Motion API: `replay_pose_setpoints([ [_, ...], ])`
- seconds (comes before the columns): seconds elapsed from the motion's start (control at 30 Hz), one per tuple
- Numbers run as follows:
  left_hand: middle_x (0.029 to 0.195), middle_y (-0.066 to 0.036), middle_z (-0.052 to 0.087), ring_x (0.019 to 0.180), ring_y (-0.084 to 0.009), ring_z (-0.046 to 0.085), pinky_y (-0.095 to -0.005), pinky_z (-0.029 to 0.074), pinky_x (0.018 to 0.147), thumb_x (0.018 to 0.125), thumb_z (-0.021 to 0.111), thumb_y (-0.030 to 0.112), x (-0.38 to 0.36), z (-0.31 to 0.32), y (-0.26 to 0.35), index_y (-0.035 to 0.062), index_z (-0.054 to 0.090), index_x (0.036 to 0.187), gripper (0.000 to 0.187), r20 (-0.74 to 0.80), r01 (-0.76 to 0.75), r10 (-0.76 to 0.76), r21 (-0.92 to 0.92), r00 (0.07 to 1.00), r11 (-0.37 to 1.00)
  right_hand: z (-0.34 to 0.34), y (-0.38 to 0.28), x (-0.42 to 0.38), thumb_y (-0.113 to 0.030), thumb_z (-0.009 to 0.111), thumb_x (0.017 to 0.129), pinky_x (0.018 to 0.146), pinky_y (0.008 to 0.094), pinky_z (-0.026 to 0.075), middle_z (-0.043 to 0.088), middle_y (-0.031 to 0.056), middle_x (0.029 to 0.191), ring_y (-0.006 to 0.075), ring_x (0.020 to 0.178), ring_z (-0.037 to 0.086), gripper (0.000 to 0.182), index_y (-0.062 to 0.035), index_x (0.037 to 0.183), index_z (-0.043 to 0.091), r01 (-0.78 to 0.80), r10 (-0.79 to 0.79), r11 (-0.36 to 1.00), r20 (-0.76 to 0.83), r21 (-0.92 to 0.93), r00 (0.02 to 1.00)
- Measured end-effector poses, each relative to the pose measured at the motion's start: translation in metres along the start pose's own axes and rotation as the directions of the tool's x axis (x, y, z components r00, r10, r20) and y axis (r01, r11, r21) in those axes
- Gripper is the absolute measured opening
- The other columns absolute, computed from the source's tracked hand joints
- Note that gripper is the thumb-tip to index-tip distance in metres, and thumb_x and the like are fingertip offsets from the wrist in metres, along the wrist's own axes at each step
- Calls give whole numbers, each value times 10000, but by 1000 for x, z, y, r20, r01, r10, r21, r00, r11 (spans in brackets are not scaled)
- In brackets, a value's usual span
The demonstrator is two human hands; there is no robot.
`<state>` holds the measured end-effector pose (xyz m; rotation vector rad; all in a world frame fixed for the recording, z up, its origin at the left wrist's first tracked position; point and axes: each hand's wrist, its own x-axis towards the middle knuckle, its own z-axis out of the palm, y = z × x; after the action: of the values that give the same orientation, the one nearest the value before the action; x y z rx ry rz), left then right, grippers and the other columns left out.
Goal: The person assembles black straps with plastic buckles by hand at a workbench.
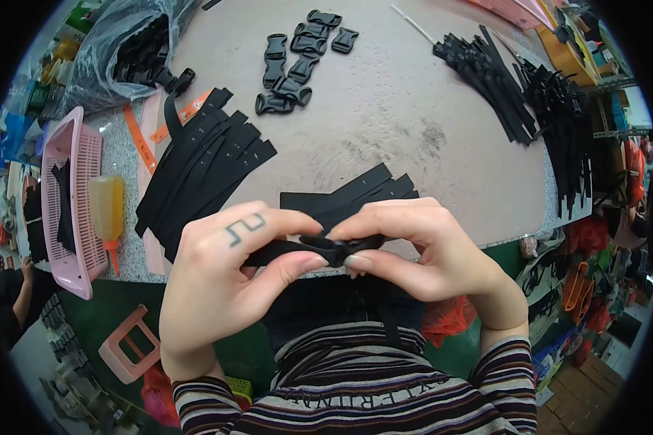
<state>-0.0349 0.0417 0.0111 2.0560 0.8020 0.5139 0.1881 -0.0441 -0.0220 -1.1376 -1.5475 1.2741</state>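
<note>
Desk [384, 138] edges frame the work: the near edge runs just under the forearms, close to the striped sleeves, and a scuffed pink-grey stretch shows between the buckles [290, 65] and the near straps [363, 192]. Dark smudges mark its middle. Beyond the near edge is a green floor, with a pink stool [130, 344] towards the left and a red bag [450, 319] below the right forearm. Crowded shelves fill the room past the right edge; at far left, another person's arm [25, 286] shows.

Both hands meet over the near edge, around its middle. The left hand [225, 261] is closed narrow, thumb and index finger pinching a black strap [272, 253]; the right hand [421, 250] pinches its other part the same way — fingertips almost touching. What lies between the fingertips is too dark to make out.

The near straps lie just beyond the hands. A wide fan of straps [203, 167] spreads by the near left corner, with orange tape [138, 138] beside it. The buckles sit loosely grouped towards the far edge. Thin strips [486, 90] and a black bundle [566, 130] lie along the right edge.

A clear bag [98, 69] at the far left corner holds black buckles. Along the left edge, a pink basket [91, 156] holds black pieces — a yellow bottle [107, 206] stands beside it.
</note>
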Motion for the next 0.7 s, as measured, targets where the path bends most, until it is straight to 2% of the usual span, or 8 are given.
replay_pose_setpoints([
  [0.03,700,-76,669,595,-139,599,-255,415,547,719,854,116,0,-2,-2,6,738,940,273,57,-22,24,-39,998,999,0,-2,-1,-40,695,907,698,317,572,742,140,978,222,779,729,238,26,1136,691,-33,31,998,22,50,999],
  [0.13,679,-74,657,589,-150,593,-263,397,536,711,855,125,-1,-1,0,-3,737,845,220,53,22,-17,-82,998,996,-1,-4,-2,-30,692,912,703,308,577,738,134,969,197,777,725,231,40,1132,687,-71,64,990,61,122,996],
  [0.23,671,-74,652,580,-148,589,-267,385,524,698,858,103,2,-5,0,-9,726,835,221,107,12,1,-115,994,993,-2,-1,-2,-30,688,918,699,303,578,730,128,944,183,766,717,229,46,1134,683,-46,34,988,82,150,996],
  [0.33,693,-79,662,563,-157,603,-273,418,490,786,839,116,3,-9,0,-6,727,845,177,174,12,12,-137,985,990,-2,-1,-2,-31,686,921,693,301,578,723,119,919,175,755,708,227,46,1135,682,-55,36,979,100,196,994],
  [0.53,677,-74,656,563,-155,608,-271,418,492,785,837,108,4,-10,2,-5,727,835,165,185,25,-2,-125,983,992,-4,-2,-1,-34,676,929,685,297,576,718,106,906,162,752,698,218,43,1133,681,-81,51,970,132,229,990],
  [0.7,668,-77,653,563,-152,601,-272,423,512,778,835,90,4,-7,0,-19,715,809,165,185,29,10,-207,983,978,-3,1,-2,-52,664,940,694,297,571,718,97,922,150,763,693,220,38,1140,677,-51,18,969,136,240,991],
])
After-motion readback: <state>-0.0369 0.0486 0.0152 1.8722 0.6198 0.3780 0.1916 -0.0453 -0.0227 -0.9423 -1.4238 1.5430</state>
